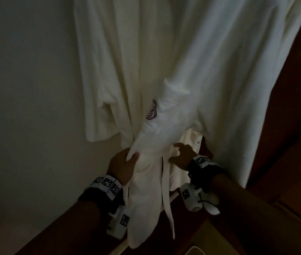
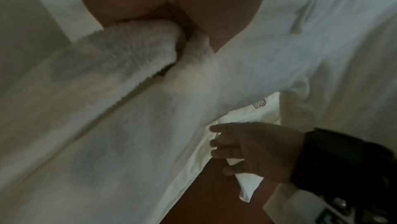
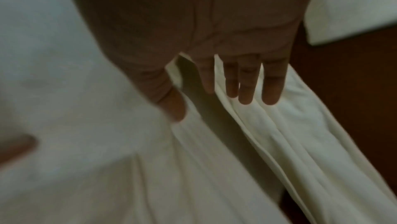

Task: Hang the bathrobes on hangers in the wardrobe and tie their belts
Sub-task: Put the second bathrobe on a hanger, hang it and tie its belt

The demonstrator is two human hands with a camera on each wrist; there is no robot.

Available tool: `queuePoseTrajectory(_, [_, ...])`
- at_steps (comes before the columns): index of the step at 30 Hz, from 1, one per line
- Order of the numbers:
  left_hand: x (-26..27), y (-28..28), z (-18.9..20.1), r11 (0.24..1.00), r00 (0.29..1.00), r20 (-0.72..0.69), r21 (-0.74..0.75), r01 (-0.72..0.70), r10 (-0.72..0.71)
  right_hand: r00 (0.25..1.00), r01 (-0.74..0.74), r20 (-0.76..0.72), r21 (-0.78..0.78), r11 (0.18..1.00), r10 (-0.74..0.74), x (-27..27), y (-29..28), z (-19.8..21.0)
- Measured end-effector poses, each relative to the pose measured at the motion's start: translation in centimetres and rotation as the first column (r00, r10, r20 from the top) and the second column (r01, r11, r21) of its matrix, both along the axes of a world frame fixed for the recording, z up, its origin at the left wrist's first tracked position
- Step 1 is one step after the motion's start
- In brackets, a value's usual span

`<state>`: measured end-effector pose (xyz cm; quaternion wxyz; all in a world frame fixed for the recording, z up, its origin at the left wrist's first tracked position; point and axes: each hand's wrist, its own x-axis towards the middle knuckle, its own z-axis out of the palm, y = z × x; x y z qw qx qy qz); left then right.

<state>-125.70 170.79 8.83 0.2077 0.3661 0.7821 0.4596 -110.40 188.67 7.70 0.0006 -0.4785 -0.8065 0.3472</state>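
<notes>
I'm looking into a wardrobe, likely in a hotel room or bedroom: white terry bathrobes with an embroidered crest hang above my grip, a pale wall left of it, dark wood panelling to its right.

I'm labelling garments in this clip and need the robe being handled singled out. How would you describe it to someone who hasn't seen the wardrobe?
White bathrobes hang in a dim wardrobe beside a pale wall. Look at the left bathrobe, whose front the left hand grips. Unlike its plain neighbour, it carries a dark red logo, with a belt end dangling below.
</notes>
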Motion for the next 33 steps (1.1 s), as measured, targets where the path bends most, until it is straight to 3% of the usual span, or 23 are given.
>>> queuePoseTrajectory(2, [0.2, -0.3, -0.3, 1.000, 0.999, 0.034, 0.005, 0.010, -0.010, 0.995, -0.052, 0.078, -0.063, 0.997, 0.057, -0.4, -0.8, -1.6])
queuePoseTrajectory(4, [0.3, -0.5, -0.4, 1.000, 1.000, 0.018, -0.001, 0.002, -0.001, 0.998, -0.053, 0.016, -0.121, 0.991, 0.056, -0.6, -2.0, -2.6])
queuePoseTrajectory(8, [0.4, -0.6, -0.2, 0.997, 0.996, -0.054, -0.007, -0.073, 0.073, 0.997, 0.012, -0.074, -0.080, 0.997, -0.018, 0.4, -3.8, -3.4])
queuePoseTrajectory(11, [0.5, -0.3, -0.2, 0.987, 0.983, -0.088, 0.004, -0.159, 0.159, 0.974, 0.051, -0.213, -0.139, 0.989, -0.080, 2.1, -5.4, -2.5])
queuePoseTrajectory(13, [0.9, 0.1, -0.1, 0.979, 0.976, -0.070, -0.014, -0.206, 0.204, 0.911, 0.050, -0.391, -0.202, 0.978, -0.128, 3.8, -7.3, -0.5])
queuePoseTrajectory(16, [1.8, 1.1, -0.1, 0.956, 0.955, -0.038, -0.008, -0.293, 0.293, 0.808, -0.210, -0.588, -0.242, 0.947, 0.029, 6.6, -10.4, 4.0])
queuePoseTrajectory(18, [2.6, 1.5, 0.2, 0.943, 0.942, -0.041, -0.011, -0.334, 0.333, 0.745, -0.427, -0.650, -0.287, 0.858, 0.153, 9.0, -11.5, 7.4])
queuePoseTrajectory(21, [4.7, 1.4, 0.6, 0.919, 0.920, -0.004, -0.050, -0.392, 0.392, 0.629, -0.591, -0.773, -0.409, 0.695, 0.081, 12.7, -10.9, 10.9])
queuePoseTrajectory(23, [6.8, 1.1, 0.7, 0.934, 0.936, -0.004, -0.064, -0.352, 0.353, 0.578, -0.628, -0.816, -0.428, 0.650, 0.022, 14.7, -10.1, 11.9])
queuePoseTrajectory(27, [11.4, -0.1, 0.4, 0.989, 0.980, 0.134, -0.013, -0.147, 0.148, 0.577, -0.578, -0.816, -0.425, 0.696, -0.018, 18.4, -9.2, 11.2])
queuePoseTrajectory(29, [13.5, -1.3, 0.0, 0.981, 0.929, 0.341, 0.077, -0.179, 0.143, 0.585, -0.572, -0.811, -0.394, 0.719, 0.022, 20.1, -9.3, 10.1])
queuePoseTrajectory(31, [15.4, -2.7, -0.5, 0.950, 0.822, 0.557, 0.175, -0.258, 0.121, 0.611, -0.567, -0.781, -0.321, 0.759, 0.126, 21.6, -9.7, 9.0])
queuePoseTrajectory(33, [17.2, -4.3, -1.1, 0.948, 0.843, 0.527, 0.197, -0.250, 0.112, 0.644, -0.547, -0.714, -0.177, 0.818, 0.275, 22.5, -10.0, 7.6])
